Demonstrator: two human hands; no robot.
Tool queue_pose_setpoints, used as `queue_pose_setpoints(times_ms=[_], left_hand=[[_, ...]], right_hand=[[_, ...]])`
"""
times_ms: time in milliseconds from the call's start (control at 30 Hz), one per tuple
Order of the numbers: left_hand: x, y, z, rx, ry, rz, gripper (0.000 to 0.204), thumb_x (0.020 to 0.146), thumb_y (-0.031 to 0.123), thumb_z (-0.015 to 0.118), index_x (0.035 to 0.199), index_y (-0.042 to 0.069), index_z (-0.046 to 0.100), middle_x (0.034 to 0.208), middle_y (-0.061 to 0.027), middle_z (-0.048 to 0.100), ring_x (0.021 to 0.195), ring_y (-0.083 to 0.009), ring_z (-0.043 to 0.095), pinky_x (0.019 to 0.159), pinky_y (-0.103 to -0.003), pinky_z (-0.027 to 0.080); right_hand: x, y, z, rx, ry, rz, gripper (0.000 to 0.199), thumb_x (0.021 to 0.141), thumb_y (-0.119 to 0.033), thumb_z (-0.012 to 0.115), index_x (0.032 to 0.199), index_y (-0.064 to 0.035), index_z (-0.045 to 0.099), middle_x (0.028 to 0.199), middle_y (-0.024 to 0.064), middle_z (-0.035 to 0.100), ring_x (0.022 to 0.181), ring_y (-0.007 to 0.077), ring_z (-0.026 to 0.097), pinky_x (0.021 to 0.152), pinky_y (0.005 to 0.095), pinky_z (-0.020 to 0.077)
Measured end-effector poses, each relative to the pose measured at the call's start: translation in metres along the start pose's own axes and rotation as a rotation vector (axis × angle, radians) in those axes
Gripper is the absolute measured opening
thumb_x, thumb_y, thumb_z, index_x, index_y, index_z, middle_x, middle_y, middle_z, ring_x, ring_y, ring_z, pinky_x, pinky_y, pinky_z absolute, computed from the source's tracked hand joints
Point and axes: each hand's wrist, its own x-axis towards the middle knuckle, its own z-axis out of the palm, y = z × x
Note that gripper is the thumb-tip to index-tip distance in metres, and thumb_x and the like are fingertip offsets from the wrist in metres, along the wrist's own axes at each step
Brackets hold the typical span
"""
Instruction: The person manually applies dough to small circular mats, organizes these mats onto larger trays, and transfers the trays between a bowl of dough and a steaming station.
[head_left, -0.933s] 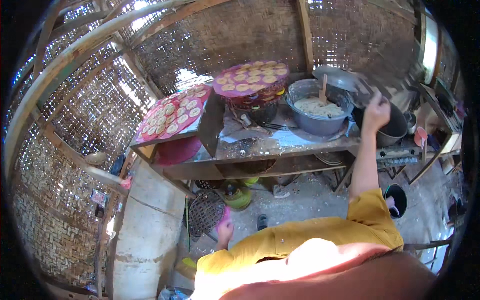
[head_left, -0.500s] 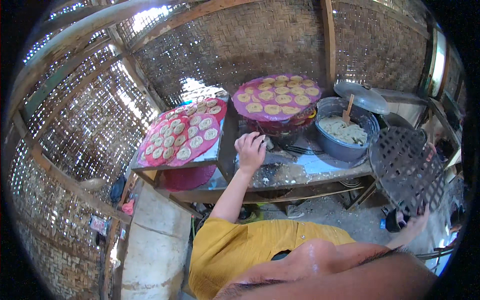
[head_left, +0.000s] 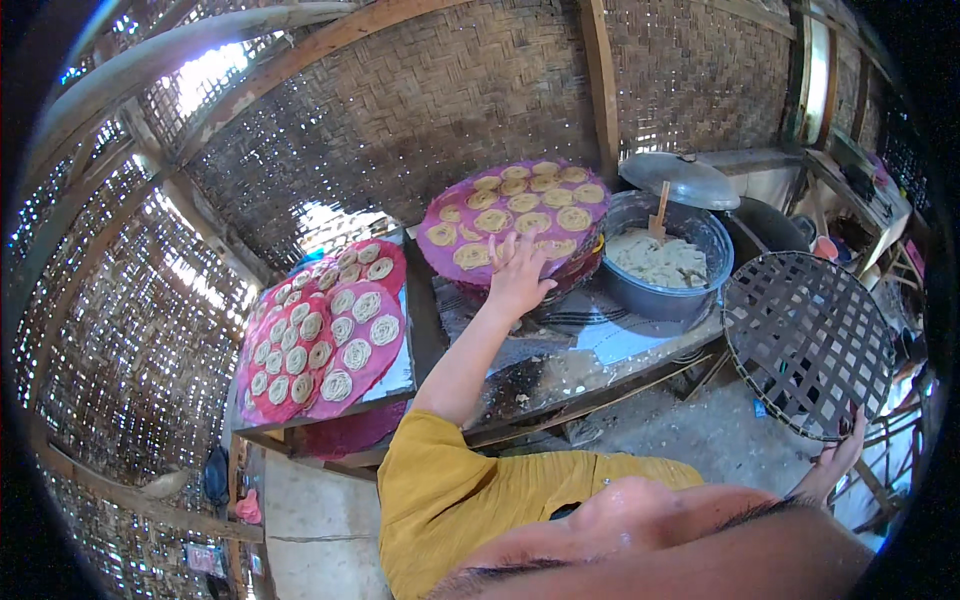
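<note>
Spread left hand [head_left: 517, 272] over a round purple sheet [head_left: 441, 261], woven tray [head_left: 800, 330] in the right

The round purple sheet, dotted with flat pale-yellow coils [head_left: 554, 198], lies atop a stack on the wooden bench [head_left: 560, 374]. The left hand covers part of its near edge, palm down, fingers apart and gripping nothing; whether they press on the coils, I cannot tell. The left arm reaches forward across the bench's front edge.

Just right of the stack, a grey-blue tub [head_left: 655, 300] holds a pale, lumpy mixture [head_left: 650, 258] with a wooden paddle [head_left: 659, 212] upright in it. The tub stands between the round sheet and the tray. A domed metal lid [head_left: 682, 183] sits behind it, and a dark pot [head_left: 768, 226] beside it is partly hidden.

At far right, the right hand [head_left: 838, 462] is closed on the tray's lower rim, holding it tilted. Left of the stack, a wooden stand [head_left: 428, 315] bears pink sheets [head_left: 365, 382] with more coils.
</note>
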Motion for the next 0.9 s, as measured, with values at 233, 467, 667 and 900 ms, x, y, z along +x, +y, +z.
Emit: queue_pose_setpoints(times_ms=[233,467,667,900], left_hand=[[0.028,-0.013,-0.008,-0.171,0.066,-0.087,0.039,0.062,0.030,0.065,0.096,0.013,0.058,0.121,-0.0098,0.036,0.113,-0.0323,0.028,0.095,-0.054,0.010],[0.106,0.014,0.031,-0.023,-0.053,0.023,0.019,0.062,0.021,0.061,0.080,0.015,0.064,0.119,-0.0067,0.040,0.115,-0.0309,0.027,0.094,-0.057,0.009],[0.140,0.044,0.040,0.186,-0.404,-0.003,0.027,0.071,0.014,0.049,0.092,0.004,0.061,0.118,-0.0090,0.043,0.119,-0.0298,0.026,0.094,-0.061,0.003],[0.147,0.040,0.059,0.363,-0.578,-0.043,0.028,0.065,0.016,0.056,0.091,0.009,0.062,0.118,-0.0096,0.043,0.120,-0.0293,0.025,0.092,-0.064,0.004]], right_hand=[[0.009,0.012,0.024,0.006,-0.072,0.040,0.026,0.079,-0.020,0.054,0.096,0.0001,0.054,0.093,0.0081,0.056,0.083,0.0171,0.054,0.072,0.0283,0.0440],[0.016,0.024,0.063,0.091,-0.213,0.078,0.025,0.080,-0.016,0.052,0.098,0.0020,0.052,0.092,0.0102,0.057,0.081,0.0171,0.056,0.069,0.0291,0.0463],[0.007,0.017,0.074,0.028,-0.344,0.191,0.023,0.081,-0.019,0.050,0.094,0.0001,0.052,0.086,0.0094,0.058,0.072,0.0158,0.057,0.060,0.0252,0.0469],[0.002,0.015,0.083,0.136,-0.256,0.210,0.023,0.082,-0.019,0.049,0.092,0.0003,0.054,0.084,0.0096,0.058,0.072,0.0163,0.057,0.062,0.0279,0.0475]])
